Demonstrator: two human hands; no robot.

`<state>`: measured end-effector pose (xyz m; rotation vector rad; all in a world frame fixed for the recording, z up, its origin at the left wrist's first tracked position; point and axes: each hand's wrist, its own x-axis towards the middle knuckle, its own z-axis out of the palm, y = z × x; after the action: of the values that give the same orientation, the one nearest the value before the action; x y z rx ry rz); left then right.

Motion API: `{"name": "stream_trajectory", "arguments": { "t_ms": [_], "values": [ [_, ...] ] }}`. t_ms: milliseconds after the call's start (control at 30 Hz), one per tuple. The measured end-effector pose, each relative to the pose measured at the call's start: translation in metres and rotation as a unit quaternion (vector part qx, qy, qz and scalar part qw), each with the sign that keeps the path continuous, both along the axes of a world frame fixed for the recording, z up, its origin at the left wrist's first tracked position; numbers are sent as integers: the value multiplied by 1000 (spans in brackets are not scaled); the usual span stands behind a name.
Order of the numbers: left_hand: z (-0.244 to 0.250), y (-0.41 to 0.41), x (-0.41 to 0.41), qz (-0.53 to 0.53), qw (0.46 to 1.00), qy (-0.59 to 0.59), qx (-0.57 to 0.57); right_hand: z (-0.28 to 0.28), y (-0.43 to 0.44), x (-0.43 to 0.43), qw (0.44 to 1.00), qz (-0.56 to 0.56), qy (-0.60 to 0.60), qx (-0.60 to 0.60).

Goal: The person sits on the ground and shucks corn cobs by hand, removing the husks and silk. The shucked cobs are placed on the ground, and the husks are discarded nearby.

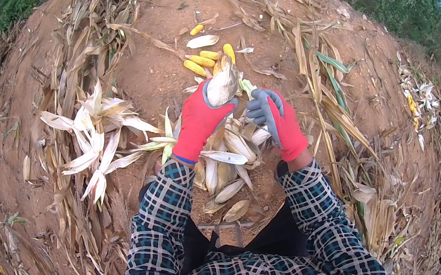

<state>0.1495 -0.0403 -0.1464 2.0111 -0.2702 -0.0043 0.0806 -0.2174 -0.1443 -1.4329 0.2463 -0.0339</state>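
My left hand [199, 115], in a red glove with grey palm, grips an ear of corn in its pale dry husk [222, 87]. My right hand [276, 117], gloved the same way, is beside it with its fingers curled. A pale green husk strip [247, 86] meets its fingertips; whether they grip it is unclear. Below both hands lies a pile of unhusked corn ears [225, 167] on the soil, partly covered by my left hand. Beyond the held ear, several bare yellow corn cobs [202, 60] lie together.
Stripped husks [95, 145] are heaped to the left. Dry corn stalks [322, 90] run along the right, with more stalks [86, 42] at upper left. Farther right is another group of yellow cobs [411, 105] and husks. A metal frame [226, 226] shows between my legs.
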Motion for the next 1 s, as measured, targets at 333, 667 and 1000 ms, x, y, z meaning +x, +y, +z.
{"name": "stream_trajectory", "arguments": {
  "t_ms": [333,667,1000],
  "values": [
    [-18,-24,-10,-31,957,-193,213,-9,3,2,980,-93,-125,-124],
    [-24,-15,-11,-55,929,-258,261,-11,7,6,973,-86,-168,-135],
    [-14,-6,-10,-22,907,-290,305,-22,20,16,971,-118,-156,-137]
  ]
}}
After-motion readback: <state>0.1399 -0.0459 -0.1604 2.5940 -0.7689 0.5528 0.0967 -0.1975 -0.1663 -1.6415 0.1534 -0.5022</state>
